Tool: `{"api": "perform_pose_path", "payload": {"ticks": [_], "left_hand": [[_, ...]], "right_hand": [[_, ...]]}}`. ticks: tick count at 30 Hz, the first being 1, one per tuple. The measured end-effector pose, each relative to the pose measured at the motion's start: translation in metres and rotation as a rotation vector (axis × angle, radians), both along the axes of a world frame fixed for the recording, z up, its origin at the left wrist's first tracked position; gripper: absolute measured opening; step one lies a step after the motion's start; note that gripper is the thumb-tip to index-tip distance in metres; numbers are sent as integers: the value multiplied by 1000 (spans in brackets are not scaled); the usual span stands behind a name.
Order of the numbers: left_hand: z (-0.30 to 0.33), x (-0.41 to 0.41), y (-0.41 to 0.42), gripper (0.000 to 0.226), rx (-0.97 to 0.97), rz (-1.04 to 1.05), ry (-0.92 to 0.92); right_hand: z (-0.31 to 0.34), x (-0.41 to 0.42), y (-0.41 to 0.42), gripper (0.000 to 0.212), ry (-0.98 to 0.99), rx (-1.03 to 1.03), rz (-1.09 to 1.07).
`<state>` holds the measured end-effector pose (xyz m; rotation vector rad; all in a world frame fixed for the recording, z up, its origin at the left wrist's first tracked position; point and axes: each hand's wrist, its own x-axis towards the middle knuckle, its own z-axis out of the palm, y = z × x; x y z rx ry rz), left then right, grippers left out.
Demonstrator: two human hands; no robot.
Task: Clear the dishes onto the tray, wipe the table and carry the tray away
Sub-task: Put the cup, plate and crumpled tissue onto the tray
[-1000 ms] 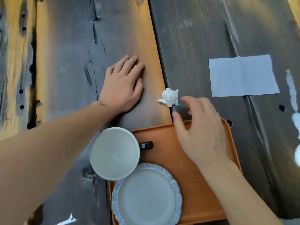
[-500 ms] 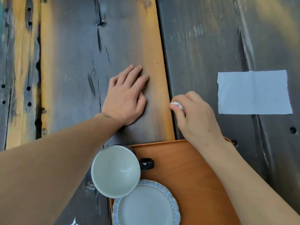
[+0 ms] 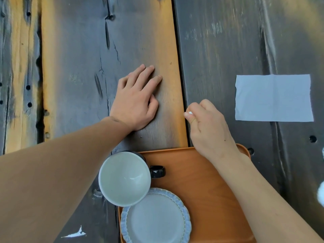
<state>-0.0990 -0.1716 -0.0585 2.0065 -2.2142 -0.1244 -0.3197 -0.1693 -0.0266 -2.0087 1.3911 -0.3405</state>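
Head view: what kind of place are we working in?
Probably a café or rustic dining spot: a weathered plank table, an orange serving tray carrying a mug and a scalloped plate, and a paper napkin lying flat.

tissue wad (image 3: 189, 112): mostly hidden in fist | plate (image 3: 156, 220): btm cut off | tray (image 3: 201, 181): maybe half out of frame

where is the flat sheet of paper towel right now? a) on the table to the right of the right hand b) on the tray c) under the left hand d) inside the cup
a: the flat paper towel lies on the bare table, right of the right hand and off the tray.
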Motion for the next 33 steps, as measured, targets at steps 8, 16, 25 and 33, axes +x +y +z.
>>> {"api": "perform_pose_path", "payload": {"ticks": [8, 16, 25, 33], "left_hand": [[-3, -1, -8, 53, -22, 2, -2], [-3, -1, -4, 52, -28, 7, 9], [-3, -1, -4, 54, -6, 9, -4], [-3, 0, -5, 54, 5, 1, 6]], "right_hand": [[16, -15, 32, 32, -70, 21, -23], [13, -31, 95, 34, -48, -54, -47], [5, -29, 105, 26, -74, -74, 22], [0, -22, 106, 32, -24, -31, 74]]}}
